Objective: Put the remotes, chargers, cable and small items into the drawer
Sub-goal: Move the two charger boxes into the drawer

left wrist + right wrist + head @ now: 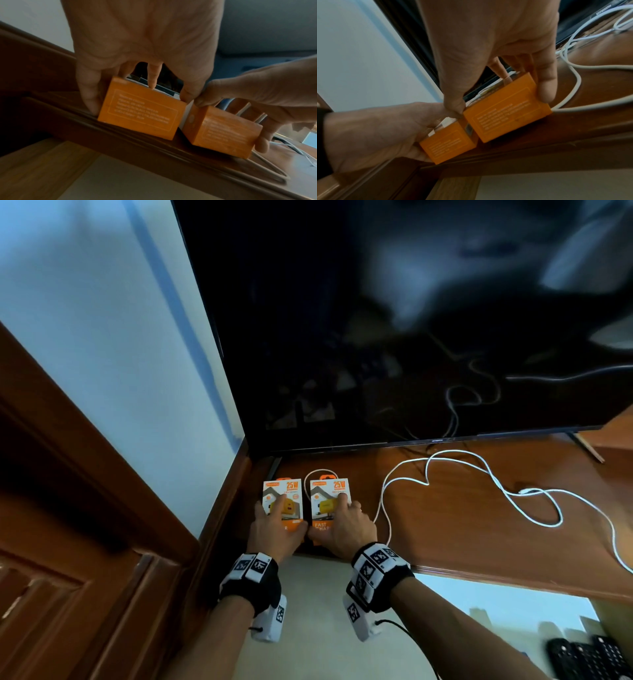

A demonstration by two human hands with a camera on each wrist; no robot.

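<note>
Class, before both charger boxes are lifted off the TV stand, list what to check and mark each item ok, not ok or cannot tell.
1. Left hand grips left charger box: ok.
2. Right hand grips right charger box: ok.
3. Boxes apart, not stuck together: cannot tell; they touch.
4. White cable clear of the boxes: not ok; it runs against the right box.
5. Drawer open and ready: cannot tell.
6. TV screen clear of the lift path: ok.

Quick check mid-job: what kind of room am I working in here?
Most likely a living room or bedroom at home: a large dark TV stands on a wooden cabinet top, with a loose white cable and boxed chargers on it.
</note>
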